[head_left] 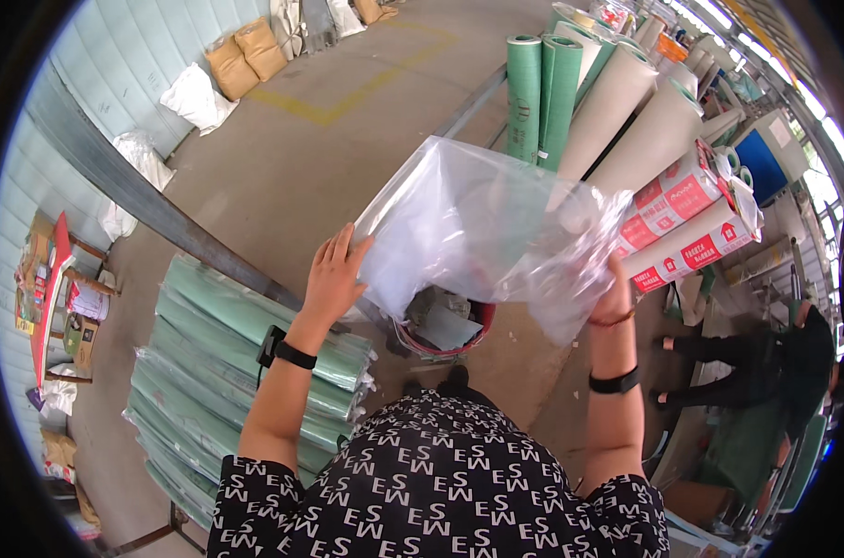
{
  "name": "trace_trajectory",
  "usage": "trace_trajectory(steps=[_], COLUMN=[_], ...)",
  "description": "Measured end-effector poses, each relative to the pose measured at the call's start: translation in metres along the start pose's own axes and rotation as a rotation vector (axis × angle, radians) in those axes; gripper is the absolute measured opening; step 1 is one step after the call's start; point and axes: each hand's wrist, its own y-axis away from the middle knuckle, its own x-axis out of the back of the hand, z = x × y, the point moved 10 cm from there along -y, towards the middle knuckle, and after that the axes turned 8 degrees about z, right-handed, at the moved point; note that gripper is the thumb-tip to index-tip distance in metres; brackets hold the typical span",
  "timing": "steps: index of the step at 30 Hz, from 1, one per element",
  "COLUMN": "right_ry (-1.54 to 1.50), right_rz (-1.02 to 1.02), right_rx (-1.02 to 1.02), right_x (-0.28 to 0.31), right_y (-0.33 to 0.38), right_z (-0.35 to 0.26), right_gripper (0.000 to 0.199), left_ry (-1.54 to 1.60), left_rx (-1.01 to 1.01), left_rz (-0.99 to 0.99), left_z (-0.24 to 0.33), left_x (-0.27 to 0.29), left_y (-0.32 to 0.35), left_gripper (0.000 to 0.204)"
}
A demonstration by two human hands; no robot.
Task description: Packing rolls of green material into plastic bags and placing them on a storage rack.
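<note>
step: spreading clear bag (478,223) open | left hand (334,274) pinches its edge | right hand (616,296) grips the other side | next: likely needs a wider mouth

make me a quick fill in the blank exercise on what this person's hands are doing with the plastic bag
1. Both hands hold up a clear plastic ____.
2. The stack of wrapped rolls under the left hand is pale ____ in colour.
3. Each wrist wears a ____ band, and the right hand grips the bag's edge.
4. Below the bag stands a ____ bucket on the floor.

Missing words: bag; green; black; red
</note>
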Motion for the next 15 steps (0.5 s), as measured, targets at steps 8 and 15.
trace_trajectory(steps=[8,15], right_ry=[0.273,1.630], right_rz=[-0.267,0.198], right_rx=[0.309,1.033], right_x=[-0.068,-0.066], right_y=[-0.012,0.000], right_z=[-0.134,-0.273], right_gripper=[0.038,0.043], left_ry=[-0.051,-0.121], left_rx=[-0.118,-0.238], left_rz=[0.043,-0.028], left_z=[0.004,-0.001], left_x=[-0.004,-0.013], left_y=[-0.003,0.004], left_gripper=[0.056,0.022])
